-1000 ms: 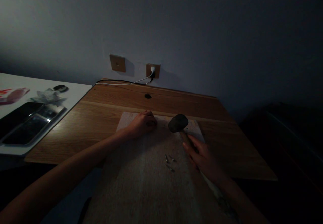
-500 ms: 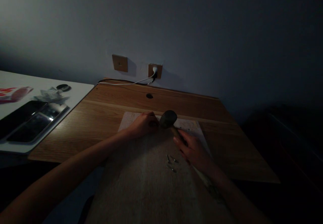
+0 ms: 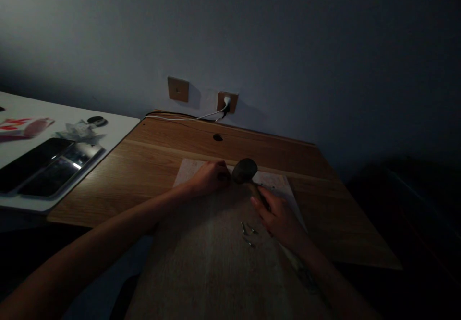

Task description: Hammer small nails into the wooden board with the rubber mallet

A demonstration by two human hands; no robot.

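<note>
A pale wooden board (image 3: pixel 216 257) lies across the wooden desk (image 3: pixel 151 176) and runs toward me. My right hand (image 3: pixel 279 219) grips the handle of a hammer (image 3: pixel 245 171), whose dark head is low over the board's far end. My left hand (image 3: pixel 211 178) is closed in a pinch on the board right beside the hammer head; what its fingers hold is too small and dark to see. A few small nails (image 3: pixel 248 233) lie loose on the board just left of my right hand.
Left of the desk a white surface (image 3: pixel 118 128) carries two dark phones (image 3: pixel 46 166), crumpled wrappers and a small round lid. On the wall are a switch plate (image 3: pixel 177 89) and a socket (image 3: pixel 226 102) with a white cable. The right side is dark.
The hammer head swung left and down from about a hand's width away to right beside my left hand's fingers. My right hand followed it. My left hand stayed in place.
</note>
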